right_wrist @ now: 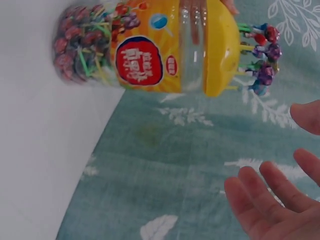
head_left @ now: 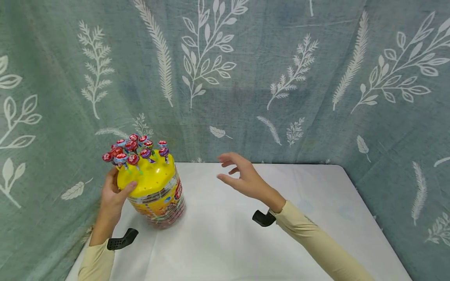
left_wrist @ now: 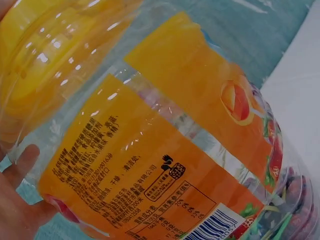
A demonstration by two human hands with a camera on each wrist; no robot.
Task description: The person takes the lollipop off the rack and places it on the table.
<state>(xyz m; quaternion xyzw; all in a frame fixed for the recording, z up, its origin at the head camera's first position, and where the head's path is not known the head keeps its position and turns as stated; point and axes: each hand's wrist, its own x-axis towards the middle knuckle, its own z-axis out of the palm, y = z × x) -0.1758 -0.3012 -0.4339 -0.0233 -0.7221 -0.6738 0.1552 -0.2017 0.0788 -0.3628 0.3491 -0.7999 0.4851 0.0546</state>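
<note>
Glossy clear plastic jar (head_left: pixel 159 197), matt cloth backdrop (head_left: pixel 267 78)

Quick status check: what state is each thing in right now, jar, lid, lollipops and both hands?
Jar: upright on the table, lollipops inside.
Lid: on the jar.
Lollipops: standing in the lid's holes.
Left hand: gripping the lid's edge.
Right hand: open, in the air, touching nothing.

Bright, even light with soft shadows; both wrist views are blurred, with glare on the jar (left_wrist: pixel 150 125).
</note>
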